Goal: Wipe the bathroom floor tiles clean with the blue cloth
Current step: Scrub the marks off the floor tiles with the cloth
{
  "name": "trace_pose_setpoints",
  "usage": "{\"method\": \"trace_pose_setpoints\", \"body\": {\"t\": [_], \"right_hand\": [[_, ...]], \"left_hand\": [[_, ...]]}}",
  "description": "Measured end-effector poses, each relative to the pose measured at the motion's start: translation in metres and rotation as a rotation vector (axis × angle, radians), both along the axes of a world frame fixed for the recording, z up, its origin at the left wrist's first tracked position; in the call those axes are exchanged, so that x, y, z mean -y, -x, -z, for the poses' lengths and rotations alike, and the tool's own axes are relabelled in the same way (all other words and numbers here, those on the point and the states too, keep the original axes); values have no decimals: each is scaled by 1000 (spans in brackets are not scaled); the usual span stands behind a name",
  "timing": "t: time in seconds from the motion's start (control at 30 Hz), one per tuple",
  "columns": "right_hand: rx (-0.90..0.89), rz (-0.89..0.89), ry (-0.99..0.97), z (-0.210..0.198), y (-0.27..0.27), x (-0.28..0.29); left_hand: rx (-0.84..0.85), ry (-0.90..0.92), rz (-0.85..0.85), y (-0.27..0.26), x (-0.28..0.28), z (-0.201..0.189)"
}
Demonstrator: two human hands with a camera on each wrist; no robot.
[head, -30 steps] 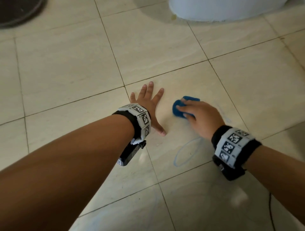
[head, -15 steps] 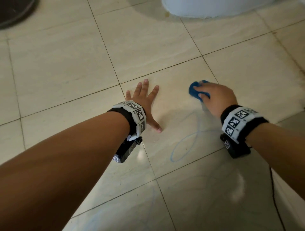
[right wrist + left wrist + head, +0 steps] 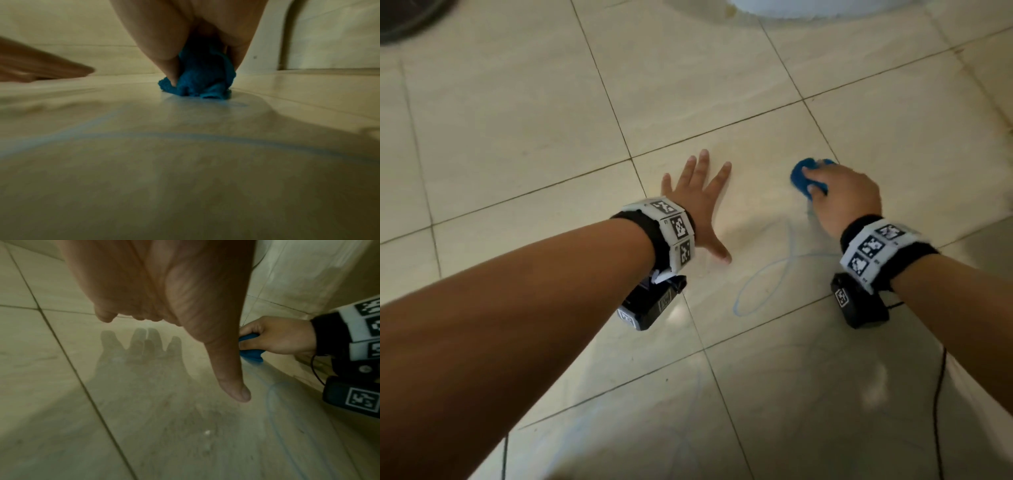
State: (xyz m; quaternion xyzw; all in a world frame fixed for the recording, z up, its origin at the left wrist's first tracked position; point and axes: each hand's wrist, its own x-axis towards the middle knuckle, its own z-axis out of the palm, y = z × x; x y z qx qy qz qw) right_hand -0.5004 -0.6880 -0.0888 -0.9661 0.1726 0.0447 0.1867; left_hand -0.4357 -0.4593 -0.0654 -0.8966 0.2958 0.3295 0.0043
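The cloth (image 3: 805, 180) is bunched into a small wad and gripped by the right hand (image 3: 844, 198), fingers and thumb curled round it; its underside is pressed on a tile (image 3: 756, 212) just short of the grout line (image 3: 822, 133). The left hand (image 3: 697, 205) is laid flat on the same tile, fingers spread, holding nothing, apparently as a brace.

Risks, as judged:
- Only a small patch of the wad touches the floor. The blue line (image 3: 767, 281), a loop drawn on the tile nearer the body, may be missed in part or only smeared if strokes are narrow.
- The floor looks glossy, possibly wet. The braced left hand could slip if weight is shifted onto it.
- A cable (image 3: 938, 394) trails on the floor under the right forearm and could be dragged through wiped areas.
- Faint blue streaks on the nearer tiles are not yet reached.

Against the earlier frames:
- One second ago the cloth is held close beside the left hand; now it is set well to the right, near the grout line.
- More of the blue loop is uncovered.
- The left hand is unchanged, flat and spread.
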Motion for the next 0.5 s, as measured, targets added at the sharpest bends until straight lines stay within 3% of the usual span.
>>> {"method": "trace_pose_setpoints", "body": {"t": [0.2,0.23,0.4,0.43,0.5], "right_hand": [[34,-432,-35,4,28,-56],[36,-422,-40,5,23,-50],[34,-38,-92,7,0,-24],[17,-87,-88,7,5,-36],[-2,-366,-52,2,22,-66]], "left_hand": [[12,-84,74,17,-14,18],[7,-83,70,17,-14,18],[-10,-94,55,17,-9,15],[-7,-99,53,17,-9,15],[-3,-108,53,15,-9,16]]}}
